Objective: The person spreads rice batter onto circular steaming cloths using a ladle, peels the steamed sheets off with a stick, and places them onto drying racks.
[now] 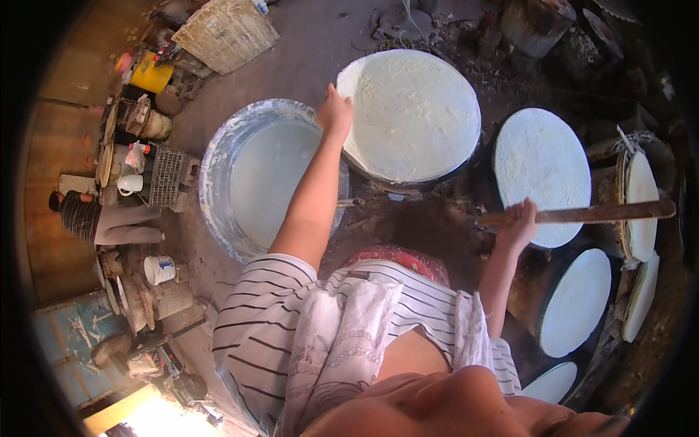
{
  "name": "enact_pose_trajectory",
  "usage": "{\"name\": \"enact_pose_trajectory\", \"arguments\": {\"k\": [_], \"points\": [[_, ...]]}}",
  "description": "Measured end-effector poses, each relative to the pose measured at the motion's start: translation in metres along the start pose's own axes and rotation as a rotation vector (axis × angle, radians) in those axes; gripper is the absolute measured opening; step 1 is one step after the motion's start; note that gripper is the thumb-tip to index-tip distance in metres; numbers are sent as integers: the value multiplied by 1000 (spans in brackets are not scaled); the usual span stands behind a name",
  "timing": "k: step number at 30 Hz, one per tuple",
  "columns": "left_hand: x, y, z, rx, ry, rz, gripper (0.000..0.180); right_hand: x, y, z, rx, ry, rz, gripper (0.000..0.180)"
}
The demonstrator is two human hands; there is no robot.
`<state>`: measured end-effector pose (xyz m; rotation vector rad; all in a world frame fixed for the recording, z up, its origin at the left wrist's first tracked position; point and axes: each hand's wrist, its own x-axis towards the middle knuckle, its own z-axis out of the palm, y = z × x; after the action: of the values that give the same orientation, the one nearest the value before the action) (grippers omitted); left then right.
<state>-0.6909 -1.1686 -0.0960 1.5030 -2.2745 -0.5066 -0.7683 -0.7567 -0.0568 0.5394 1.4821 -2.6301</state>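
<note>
Leftmost, our tub (212,171) holds pale liquid, so supply seems left. Our left hand (335,113) is at the left rim of the large white round (415,116), just right of the tub; we cannot tell whether it pinches. Our right hand (518,222) is wrapped around a wooden stick (604,213). All the white rounds look covered; we cannot judge whether any is finished.

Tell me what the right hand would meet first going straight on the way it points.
Likely the round white disc just beyond the right hand, though depth between them is unclear.
</note>
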Motion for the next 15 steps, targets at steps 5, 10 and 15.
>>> {"name": "enact_pose_trajectory", "arguments": {"k": [5, 10, 15], "points": [[-17, 65, -29, 167, -3, 221, 60, 45, -54, -46, -94, -118, -125, 29], [-63, 130, -66, 222, 201, 529, 55, 78, -76, -50, -199, -212, -103, 28], [-136, 171, -102, 13, 325, 832, 53, 85, -91, -24, -548, -298, -111, 32]]}}
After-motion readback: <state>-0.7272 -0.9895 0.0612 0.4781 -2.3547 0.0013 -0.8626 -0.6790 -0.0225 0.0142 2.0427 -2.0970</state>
